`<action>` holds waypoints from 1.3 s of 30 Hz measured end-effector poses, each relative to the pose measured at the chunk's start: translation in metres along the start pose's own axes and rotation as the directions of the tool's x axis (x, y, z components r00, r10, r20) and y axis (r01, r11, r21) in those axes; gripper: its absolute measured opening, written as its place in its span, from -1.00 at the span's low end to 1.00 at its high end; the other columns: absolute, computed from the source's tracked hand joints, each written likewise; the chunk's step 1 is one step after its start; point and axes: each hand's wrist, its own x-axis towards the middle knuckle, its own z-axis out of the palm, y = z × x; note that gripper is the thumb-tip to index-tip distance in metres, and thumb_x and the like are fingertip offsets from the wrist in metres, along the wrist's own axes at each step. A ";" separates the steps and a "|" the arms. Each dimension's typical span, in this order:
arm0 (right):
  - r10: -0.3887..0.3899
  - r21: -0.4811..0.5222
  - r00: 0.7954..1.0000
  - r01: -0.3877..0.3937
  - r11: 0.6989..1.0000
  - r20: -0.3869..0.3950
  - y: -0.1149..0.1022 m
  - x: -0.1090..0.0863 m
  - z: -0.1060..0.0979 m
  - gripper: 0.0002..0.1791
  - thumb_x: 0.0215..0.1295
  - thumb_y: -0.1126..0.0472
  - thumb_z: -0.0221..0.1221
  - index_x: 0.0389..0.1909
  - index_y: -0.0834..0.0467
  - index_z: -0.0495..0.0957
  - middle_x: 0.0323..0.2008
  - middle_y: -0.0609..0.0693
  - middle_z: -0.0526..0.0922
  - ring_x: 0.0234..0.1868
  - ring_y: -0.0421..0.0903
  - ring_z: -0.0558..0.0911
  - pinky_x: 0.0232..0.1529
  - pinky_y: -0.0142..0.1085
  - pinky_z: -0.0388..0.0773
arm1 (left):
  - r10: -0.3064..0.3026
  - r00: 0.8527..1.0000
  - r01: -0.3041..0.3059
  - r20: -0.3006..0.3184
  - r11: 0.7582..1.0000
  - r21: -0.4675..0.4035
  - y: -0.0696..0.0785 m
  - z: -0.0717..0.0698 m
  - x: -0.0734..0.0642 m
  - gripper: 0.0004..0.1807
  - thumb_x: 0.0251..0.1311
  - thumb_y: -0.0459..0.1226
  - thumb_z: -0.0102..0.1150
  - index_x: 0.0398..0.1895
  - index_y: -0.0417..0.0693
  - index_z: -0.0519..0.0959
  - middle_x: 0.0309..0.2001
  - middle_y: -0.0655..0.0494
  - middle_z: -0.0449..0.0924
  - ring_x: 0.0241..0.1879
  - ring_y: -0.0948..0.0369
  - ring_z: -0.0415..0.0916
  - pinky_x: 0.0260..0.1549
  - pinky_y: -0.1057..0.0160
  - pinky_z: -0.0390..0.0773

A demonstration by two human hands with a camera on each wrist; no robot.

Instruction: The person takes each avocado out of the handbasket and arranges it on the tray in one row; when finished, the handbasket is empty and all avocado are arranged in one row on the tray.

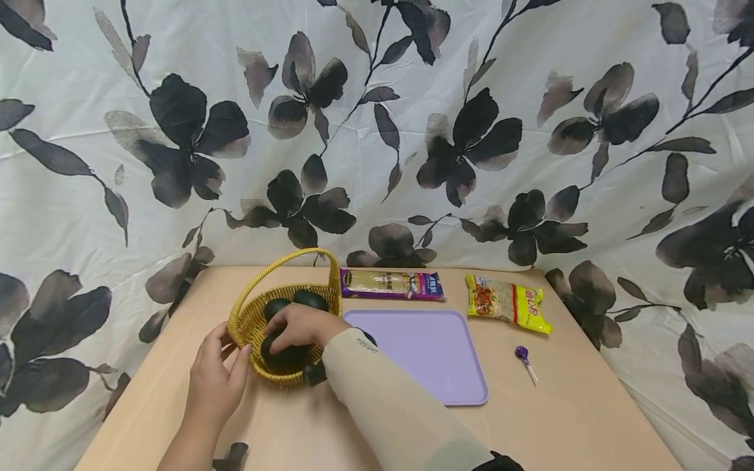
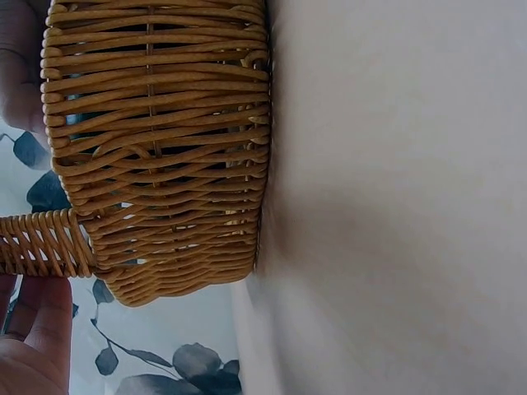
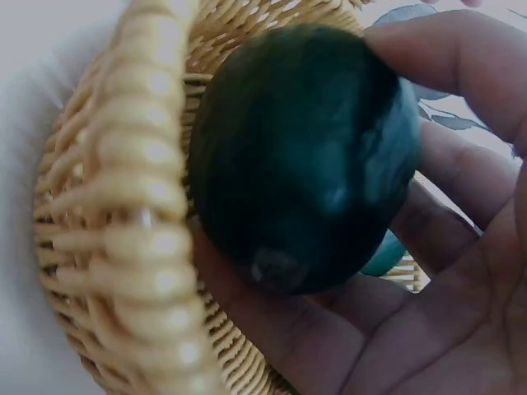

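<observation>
A pale sleeve [image 1: 389, 405] runs up from the bottom edge of the head view, closest to the camera, and ends in the right hand [image 1: 303, 325], which reaches down into a yellow wicker basket [image 1: 247, 320]. The right wrist view shows this hand's fingers [image 3: 449, 74] and palm curled round a dark green avocado [image 3: 300, 156] — a firm grip, with the fruit against the basket's inner wall. Two more avocados [image 1: 294, 301] lie in the basket behind the hand, side by side.

The left hand [image 1: 215, 376] rests against the basket's outer wall on the near left side, fingers fairly straight and relaxed, touching the weave rather than gripping it (the left wrist view shows only a fingertip and thumb edge beside the woven wall). The basket's handle [image 1: 277, 265] arches upright over it.

The basket stands on a light wooden table [image 1: 577, 418], at its left half. Just right of the basket lies a flat lilac tray [image 1: 436, 353], touching or nearly touching it. Beyond the tray, near the table's far edge, lie a purple packet [image 1: 391, 285] and, well to its right, a yellow packet [image 1: 509, 303]. A purple lollipop [image 1: 524, 360] lies right of the tray. A white curtain [image 1: 377, 131] with dark flowers hangs behind — it wraps both sides of the table.
</observation>
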 end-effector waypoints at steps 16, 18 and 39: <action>-0.129 0.043 0.989 0.132 0.990 -0.065 0.014 -0.008 -0.023 -0.61 0.23 0.01 0.41 0.10 -0.11 0.73 0.10 -0.21 0.68 0.11 -0.31 0.57 0.20 -0.45 0.58 | 0.000 1.000 0.000 -0.005 1.000 -0.015 -0.001 0.001 0.001 -0.39 0.36 -0.42 0.23 0.43 -0.25 0.27 0.21 -0.16 0.46 0.24 -0.08 0.49 0.24 0.72 0.37; -0.136 0.044 0.988 0.139 0.989 -0.078 0.015 -0.010 -0.026 -0.59 0.22 -0.01 0.43 0.10 -0.11 0.72 0.12 -0.22 0.67 0.12 -0.31 0.56 0.21 -0.46 0.57 | -0.003 1.000 0.003 -0.004 1.000 -0.016 -0.001 0.000 0.002 -0.39 0.36 -0.42 0.23 0.43 -0.25 0.27 0.22 -0.15 0.46 0.24 -0.08 0.49 0.24 0.71 0.37; -0.135 0.258 0.986 0.155 0.954 -0.096 0.039 -0.038 -0.052 -0.28 0.05 0.14 0.54 0.30 -0.10 0.58 0.11 -0.20 0.59 -0.02 -0.20 0.60 -0.02 -0.40 0.67 | -0.016 1.000 0.016 -0.005 1.000 -0.013 0.001 0.001 0.001 -0.38 0.36 -0.41 0.24 0.43 -0.24 0.27 0.22 -0.14 0.46 0.25 -0.05 0.49 0.26 0.61 0.41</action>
